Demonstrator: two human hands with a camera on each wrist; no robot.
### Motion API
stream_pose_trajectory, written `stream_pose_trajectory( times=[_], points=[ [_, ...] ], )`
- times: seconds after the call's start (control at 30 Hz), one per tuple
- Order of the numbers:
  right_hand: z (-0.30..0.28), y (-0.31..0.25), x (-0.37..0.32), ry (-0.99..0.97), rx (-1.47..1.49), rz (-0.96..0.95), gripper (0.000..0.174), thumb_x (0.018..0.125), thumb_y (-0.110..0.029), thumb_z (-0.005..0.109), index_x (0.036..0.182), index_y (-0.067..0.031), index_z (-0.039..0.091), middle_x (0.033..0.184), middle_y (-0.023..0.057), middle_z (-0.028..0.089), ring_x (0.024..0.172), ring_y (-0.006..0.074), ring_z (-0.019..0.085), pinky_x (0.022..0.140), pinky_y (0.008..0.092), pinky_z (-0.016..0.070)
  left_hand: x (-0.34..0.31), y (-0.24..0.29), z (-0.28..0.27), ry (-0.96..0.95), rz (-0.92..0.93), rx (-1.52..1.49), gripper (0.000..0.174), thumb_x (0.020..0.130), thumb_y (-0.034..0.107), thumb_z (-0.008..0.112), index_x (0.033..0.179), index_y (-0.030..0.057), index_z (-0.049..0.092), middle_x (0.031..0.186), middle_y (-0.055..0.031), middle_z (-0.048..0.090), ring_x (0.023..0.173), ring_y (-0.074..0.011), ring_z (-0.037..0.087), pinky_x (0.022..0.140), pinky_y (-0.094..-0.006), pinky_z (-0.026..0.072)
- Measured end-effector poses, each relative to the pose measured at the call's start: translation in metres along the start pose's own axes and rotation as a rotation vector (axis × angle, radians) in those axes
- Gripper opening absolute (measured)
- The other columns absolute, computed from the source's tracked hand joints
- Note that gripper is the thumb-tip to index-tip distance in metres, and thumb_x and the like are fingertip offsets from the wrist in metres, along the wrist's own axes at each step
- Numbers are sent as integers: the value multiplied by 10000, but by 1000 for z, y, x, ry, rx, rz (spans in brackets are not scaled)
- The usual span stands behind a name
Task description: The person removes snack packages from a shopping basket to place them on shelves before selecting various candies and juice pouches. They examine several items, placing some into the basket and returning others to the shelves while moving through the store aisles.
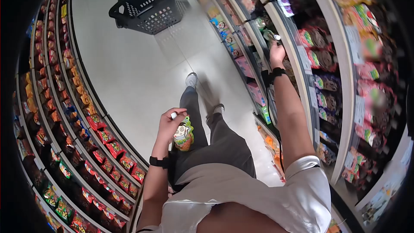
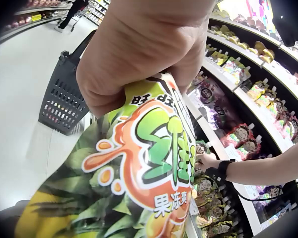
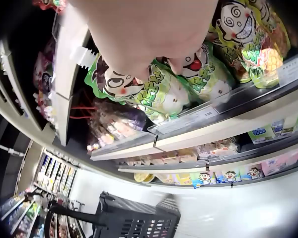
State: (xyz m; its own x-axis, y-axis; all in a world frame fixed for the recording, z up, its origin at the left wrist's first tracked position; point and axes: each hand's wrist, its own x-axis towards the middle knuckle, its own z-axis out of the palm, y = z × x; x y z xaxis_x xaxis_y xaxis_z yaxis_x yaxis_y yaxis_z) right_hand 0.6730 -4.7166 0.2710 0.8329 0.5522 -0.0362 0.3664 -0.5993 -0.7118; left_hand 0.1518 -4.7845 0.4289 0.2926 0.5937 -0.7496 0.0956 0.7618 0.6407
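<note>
My left hand [image 1: 167, 124] grips a jelly drink pouch [image 1: 184, 136] near its white cap, holding it in front of my legs. In the left wrist view that pouch shows pineapple pictures and large green lettering, with the fingers curled over its top edge. On the right, my right hand [image 1: 277, 54] reaches into a shelf. The right wrist view shows its fingers pinching the upper part of a green jelly pouch [image 3: 156, 96] with a white cap and a cartoon face. Another green pouch [image 3: 208, 77] stands right beside it, and yellow pineapple pouches [image 3: 256, 47] are farther along the shelf.
A black shopping basket [image 1: 148, 19] with an upright handle stands on the floor ahead. Shelves of red and orange snack bags [image 1: 105, 136] line the left side. A price strip [image 3: 206, 114] runs along the shelf edge under the pouches. A cable hangs along my right arm.
</note>
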Motion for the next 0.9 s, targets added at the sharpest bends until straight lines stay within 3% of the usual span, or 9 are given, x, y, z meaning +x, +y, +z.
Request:
stream_pose_trajectory(
  times=[0.07,0.13,0.23,0.37,0.5,0.57,0.63,0.77,0.9],
  points=[
    [6,-7,13,-16,-85,91,511,907,-323,659,1236,61,588,1166,289,643,1139,441,583,985,427,437,11,5,-5,26,-13,-24,155,911,38,642,1052,-8,683,932,-81,707,891,-163,696,763,-275,538],
    [12,-6,23,-57,-292,255,788,891,-659,504,1098,82,672,1154,305,643,1171,382,588,1005,415,431,20,8,-9,35,-18,-22,163,913,50,643,1060,-8,681,933,-86,710,886,-161,694,764,-274,535],
    [9,-11,28,-213,-344,419,831,881,-680,505,1083,111,661,1132,302,649,1130,407,597,974,436,431,29,9,-10,35,-20,-9,166,916,55,635,1063,-10,679,937,-91,710,889,-161,693,771,-274,533],
    [8,-7,20,-147,-319,337,782,878,-637,558,1068,115,662,1085,296,661,1081,414,611,953,439,436,33,9,-6,34,-11,19,165,917,58,628,1058,-13,680,936,-81,707,900,-154,683,789,-270,522],
    [-18,-41,-43,97,224,25,292,872,-99,689,1099,53,588,980,137,644,896,173,598,824,337,471,33,10,9,65,4,39,157,918,56,626,1046,-10,686,934,-57,698,888,-134,660,788,-260,508],
    [-18,-30,-82,199,508,-190,348,854,-52,688,1164,47,563,1059,106,635,938,172,602,826,329,480,36,12,19,123,49,-11,140,907,60,661,1026,-6,697,914,-35,694,838,-96,634,752,-246,502],
    [-31,-18,-127,8,441,-173,335,897,-40,649,1215,-10,547,1098,70,615,1038,164,603,864,276,478,36,19,35,139,72,-33,123,908,71,674,1006,1,698,891,-24,684,818,-86,623,729,-247,497],
    [-81,-45,-233,-795,642,204,334,962,-117,597,1279,-27,544,1146,57,630,1119,179,602,891,307,506,28,39,69,93,84,-184,126,930,138,666,940,14,686,853,-16,666,771,-85,615,695,-245,491],
    [-124,-81,-311,-1097,837,423,383,964,-207,612,1302,-43,536,1131,65,651,1035,158,633,914,313,502,11,55,112,-23,109,-242,152,944,180,652,942,28,660,858,-23,666,777,-101,627,699,-258,504]
  ],
)
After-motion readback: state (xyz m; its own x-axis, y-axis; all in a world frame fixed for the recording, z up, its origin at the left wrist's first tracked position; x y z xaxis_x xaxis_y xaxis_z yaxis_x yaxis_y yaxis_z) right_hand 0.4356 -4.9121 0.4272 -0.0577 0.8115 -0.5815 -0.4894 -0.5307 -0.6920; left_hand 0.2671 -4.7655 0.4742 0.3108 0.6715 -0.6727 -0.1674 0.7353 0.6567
